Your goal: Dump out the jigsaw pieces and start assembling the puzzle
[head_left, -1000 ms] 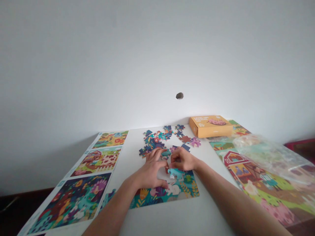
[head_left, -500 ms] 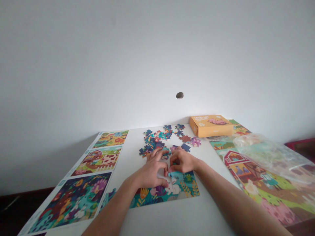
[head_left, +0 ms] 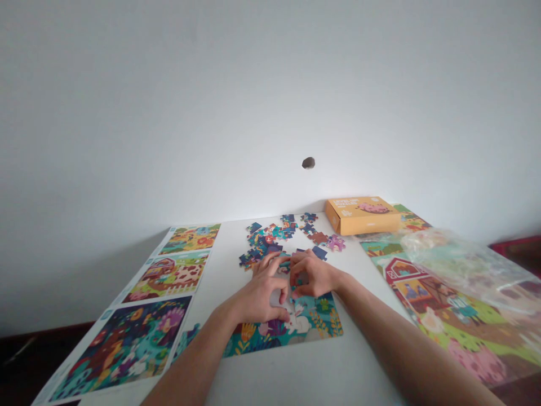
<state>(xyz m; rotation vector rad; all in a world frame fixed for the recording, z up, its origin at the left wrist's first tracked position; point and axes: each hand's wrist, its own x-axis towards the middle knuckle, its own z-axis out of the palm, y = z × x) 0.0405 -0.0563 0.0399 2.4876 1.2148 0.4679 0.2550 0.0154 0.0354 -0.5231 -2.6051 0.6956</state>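
Both my hands meet over the top edge of a partly assembled jigsaw point(head_left: 313, 324) with flowers and a white rabbit on the white table point(head_left: 321, 372). My left hand point(head_left: 257, 293) lies with fingers curled, thumb pressed on the puzzle near the rabbit. My right hand point(head_left: 315, 276) is closed in a pinch on a small puzzle piece at the assembled edge; the piece is mostly hidden by my fingers. A heap of loose puzzle pieces point(head_left: 279, 237) lies just beyond my fingertips.
An orange puzzle box point(head_left: 361, 215) stands at the back right. A finished barn puzzle point(head_left: 448, 316) lies at the right under a clear plastic bag point(head_left: 469, 265). A sheet of reference pictures point(head_left: 147, 304) runs along the left. A wall rises behind the table.
My right hand has shifted slightly left and away with the piece, closing against my left hand. The blue piece seen by my right thumb earlier is now covered by my fingers.
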